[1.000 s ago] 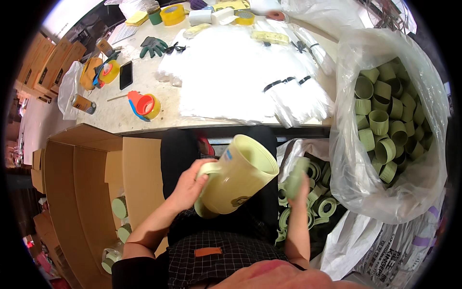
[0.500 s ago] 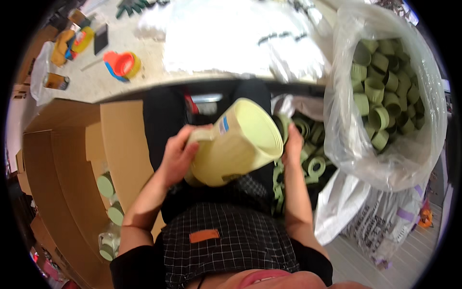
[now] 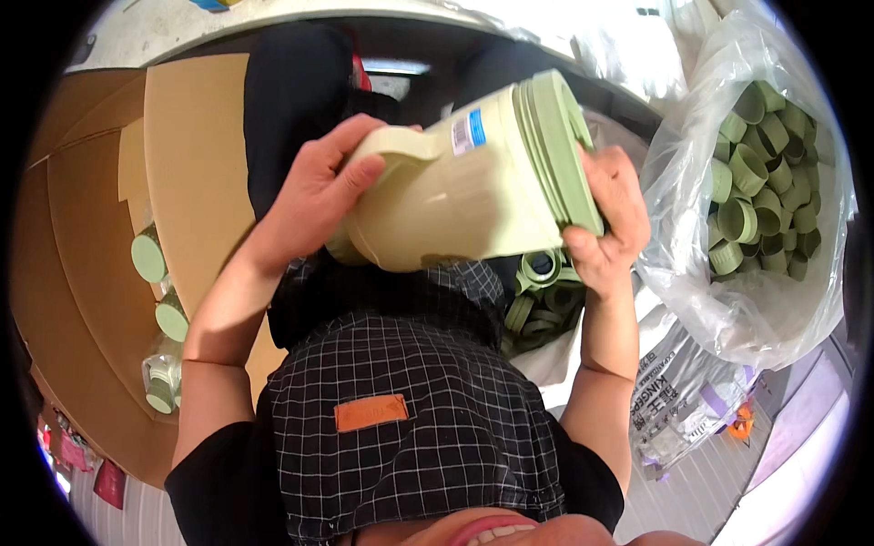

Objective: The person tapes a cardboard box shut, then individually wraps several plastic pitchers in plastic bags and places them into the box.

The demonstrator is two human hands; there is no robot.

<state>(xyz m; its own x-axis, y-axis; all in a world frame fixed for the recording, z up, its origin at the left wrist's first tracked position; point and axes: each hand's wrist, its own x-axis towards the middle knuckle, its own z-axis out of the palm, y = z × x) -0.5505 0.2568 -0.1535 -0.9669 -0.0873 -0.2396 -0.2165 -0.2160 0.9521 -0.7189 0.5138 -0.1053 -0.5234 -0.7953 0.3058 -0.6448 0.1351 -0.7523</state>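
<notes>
A pale yellow-green pitcher (image 3: 437, 200) lies tilted across my lap, its mouth toward the right. My left hand (image 3: 323, 187) is closed round its handle (image 3: 399, 144). Against the mouth sits a darker green ridged lid (image 3: 557, 155), partly inside the rim. My right hand (image 3: 612, 214) grips that lid, with the thumb low on its edge and the fingers over its outer face. A blue and white label (image 3: 469, 132) is stuck on the pitcher's side. More green lids and ring-shaped parts (image 3: 544, 305) lie in a bag below my right forearm.
An open cardboard box (image 3: 200, 164) at the left holds several clear containers with green lids (image 3: 150, 257). At the right, a clear plastic bag (image 3: 674, 246) is full of green caps (image 3: 748, 170). The worktable (image 3: 137, 35) runs along the far side.
My right hand has brought a green lid up from the bag of parts to the pitcher's mouth. The pitcher has turned more sideways, and the view has shifted downward.
</notes>
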